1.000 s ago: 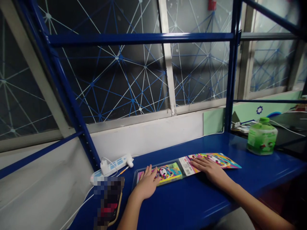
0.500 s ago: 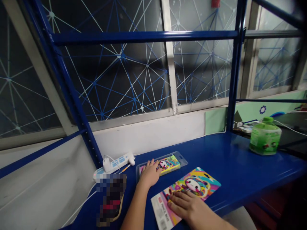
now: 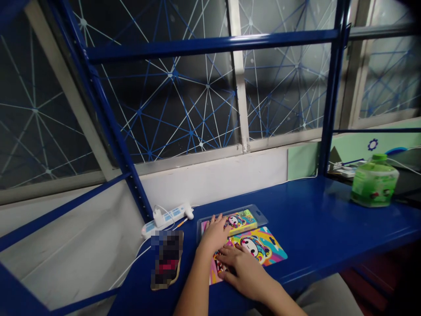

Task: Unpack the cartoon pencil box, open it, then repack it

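While flat left hand (image 3: 213,235) touches oblong box (image 3: 242,221), right hand (image 3: 242,267) splays on likely cardboard (image 3: 259,249).

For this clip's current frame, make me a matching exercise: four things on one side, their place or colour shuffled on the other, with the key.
Things
1. left hand
2. right hand
3. power strip
4. bottle

Descriptions
A. white and blue, near the white wall
B. fingers on the printed card
C. green, at the right on the blue table
D. resting on the transparent pack

Pairs: 1-D, 2-B, 3-A, 4-C
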Demonstrator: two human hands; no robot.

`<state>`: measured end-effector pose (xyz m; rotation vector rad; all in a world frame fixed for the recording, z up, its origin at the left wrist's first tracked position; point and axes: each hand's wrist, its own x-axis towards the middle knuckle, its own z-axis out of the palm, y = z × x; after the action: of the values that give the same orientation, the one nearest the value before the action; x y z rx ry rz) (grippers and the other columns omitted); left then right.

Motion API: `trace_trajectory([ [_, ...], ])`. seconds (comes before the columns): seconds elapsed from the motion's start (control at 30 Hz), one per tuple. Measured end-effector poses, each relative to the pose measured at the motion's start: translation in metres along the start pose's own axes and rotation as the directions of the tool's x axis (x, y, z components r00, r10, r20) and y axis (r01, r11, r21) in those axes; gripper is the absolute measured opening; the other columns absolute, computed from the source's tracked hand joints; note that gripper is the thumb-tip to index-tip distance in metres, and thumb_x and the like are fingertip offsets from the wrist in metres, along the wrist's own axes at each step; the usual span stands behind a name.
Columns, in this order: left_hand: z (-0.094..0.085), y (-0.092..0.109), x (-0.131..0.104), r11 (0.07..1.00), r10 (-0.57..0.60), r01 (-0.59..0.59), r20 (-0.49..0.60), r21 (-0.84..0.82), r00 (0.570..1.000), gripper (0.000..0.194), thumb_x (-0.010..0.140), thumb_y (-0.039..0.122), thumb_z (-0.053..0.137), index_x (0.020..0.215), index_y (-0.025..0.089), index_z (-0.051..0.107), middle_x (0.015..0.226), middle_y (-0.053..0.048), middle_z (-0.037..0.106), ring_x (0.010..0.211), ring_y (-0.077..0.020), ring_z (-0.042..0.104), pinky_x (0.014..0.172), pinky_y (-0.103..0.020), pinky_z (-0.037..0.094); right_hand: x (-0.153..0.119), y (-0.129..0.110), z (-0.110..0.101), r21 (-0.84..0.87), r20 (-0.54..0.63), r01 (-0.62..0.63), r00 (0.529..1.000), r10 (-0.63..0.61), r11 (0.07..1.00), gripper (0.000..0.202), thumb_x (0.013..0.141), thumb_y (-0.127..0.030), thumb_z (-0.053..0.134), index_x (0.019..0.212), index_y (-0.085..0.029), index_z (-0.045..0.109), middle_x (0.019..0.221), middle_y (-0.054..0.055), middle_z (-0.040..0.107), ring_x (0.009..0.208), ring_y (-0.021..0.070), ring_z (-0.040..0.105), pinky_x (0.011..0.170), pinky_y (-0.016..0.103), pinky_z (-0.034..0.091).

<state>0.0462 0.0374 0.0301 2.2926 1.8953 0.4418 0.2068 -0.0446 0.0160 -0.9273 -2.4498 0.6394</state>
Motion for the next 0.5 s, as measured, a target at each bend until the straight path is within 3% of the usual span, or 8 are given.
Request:
trace_trajectory([
  [0.23, 0.0, 0.0, -0.001, 0.999, 0.04, -0.039, -0.06, 0.017, 0.997, 0.042, 0.093, 0.041, 0.059, 0.131, 0.023, 0.056, 0.145, -0.01, 0.051, 0.129, -0.0273, 0.052, 0.108, -0.055, 0.043, 0.004, -0.003, -0.005, 0.096, -0.043, 0.022, 0.999, -0.018, 0.995, 0.031, 0.091, -0.032, 0.061, 0.12, -0.027, 0.07, 0.136, 0.006, 0.065, 0.127, 0.026, 0.056, 0.114, 0.041, 0.029],
  [0.5, -0.001, 0.004, -0.003, 0.998, 0.048, -0.043, -0.107, 0.044, 0.993, 0.038, 0.093, 0.041, 0.059, 0.126, 0.022, 0.058, 0.137, -0.009, 0.057, 0.123, -0.0253, 0.056, 0.104, -0.052, 0.046, 0.012, 0.015, -0.026, 0.126, 0.045, 0.1, 0.993, -0.107, 0.987, 0.019, 0.091, -0.036, 0.062, 0.101, -0.025, 0.074, 0.1, 0.0, 0.076, 0.088, 0.0188, 0.068, 0.081, 0.025, 0.048],
])
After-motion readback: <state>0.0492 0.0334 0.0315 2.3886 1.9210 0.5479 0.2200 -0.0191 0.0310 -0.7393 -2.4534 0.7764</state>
